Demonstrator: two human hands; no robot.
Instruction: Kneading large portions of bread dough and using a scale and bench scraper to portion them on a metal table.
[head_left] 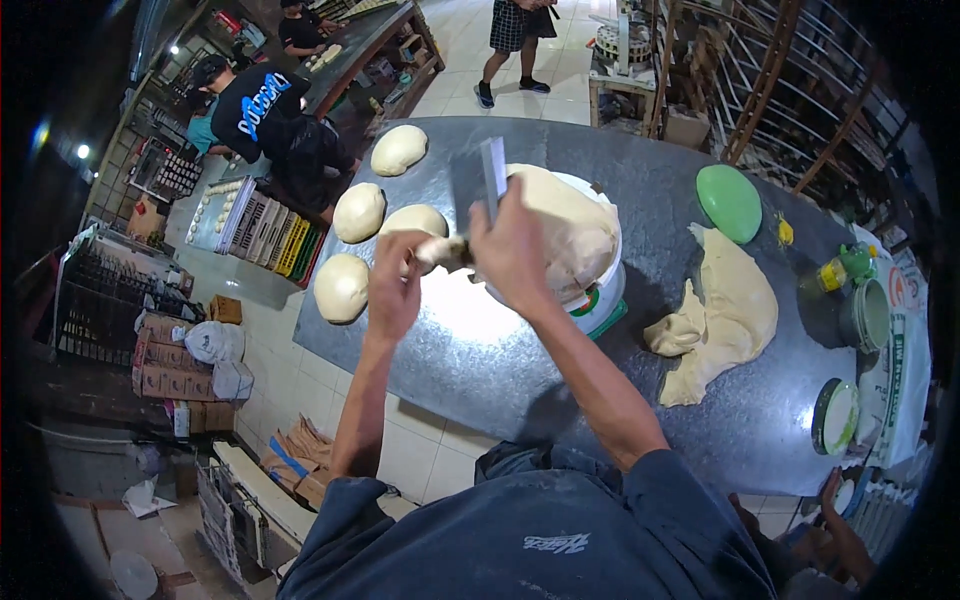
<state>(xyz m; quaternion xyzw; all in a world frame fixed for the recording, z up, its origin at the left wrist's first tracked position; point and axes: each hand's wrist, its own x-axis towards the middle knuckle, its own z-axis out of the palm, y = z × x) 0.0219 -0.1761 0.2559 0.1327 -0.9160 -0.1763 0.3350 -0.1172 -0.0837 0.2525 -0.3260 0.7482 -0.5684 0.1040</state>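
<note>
My right hand (512, 248) is closed round a dough scraper (480, 180), its flat metal blade pointing up and away from me. Beside it, my left hand (397, 285) pinches a small piece of dough (436, 251) that reaches toward the right hand. Just right of the scraper, a large lump of dough (572, 225) rests on a scale (603, 318) with a white top and green base. Round dough balls (342, 288) lie to the left of my hands; one is partly hidden behind the left hand. A big irregular slab of dough (740, 310) lies on the right.
The metal table (450, 370) also bears a green bowl-shaped thing (728, 203), a yellow-labelled bottle (832, 274), and round containers (836, 416) at its right edge. Co-workers (260, 110) stand at the left and far side. Crates (275, 235) and a metal rack (770, 80) stand beyond.
</note>
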